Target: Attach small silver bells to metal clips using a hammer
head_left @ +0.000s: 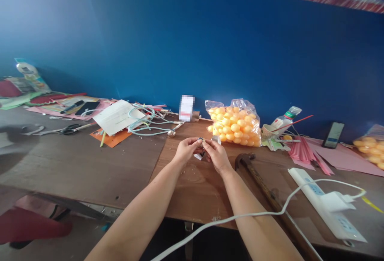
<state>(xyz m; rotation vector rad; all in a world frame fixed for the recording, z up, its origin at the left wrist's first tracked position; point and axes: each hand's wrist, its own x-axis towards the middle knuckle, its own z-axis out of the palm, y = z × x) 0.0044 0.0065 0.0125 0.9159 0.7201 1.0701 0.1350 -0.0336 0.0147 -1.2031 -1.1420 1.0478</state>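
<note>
Close together over the table [192, 189], my two hands meet at a small dark and gold-coloured piece [203, 140], too small to name. My left hand [186, 149] pinches it from the left between thumb and fingertips. From the other side my right hand [218, 156] has its thumb and fingers closed on the same piece. A small white item [199, 156] shows just below the fingertips; whether it is held or lies on the table I cannot tell. Right of my right hand lies a claw hammer [260, 181] with a wooden handle.
Behind my hands sits a clear bag of orange balls [234, 127]. A white power strip [325, 203] lies at right; its white cable [240, 215] crosses over my right forearm. Coiled pale tubing [147, 127], papers [115, 117] and scissors [67, 129] lie left. A phone [333, 134] leans at right.
</note>
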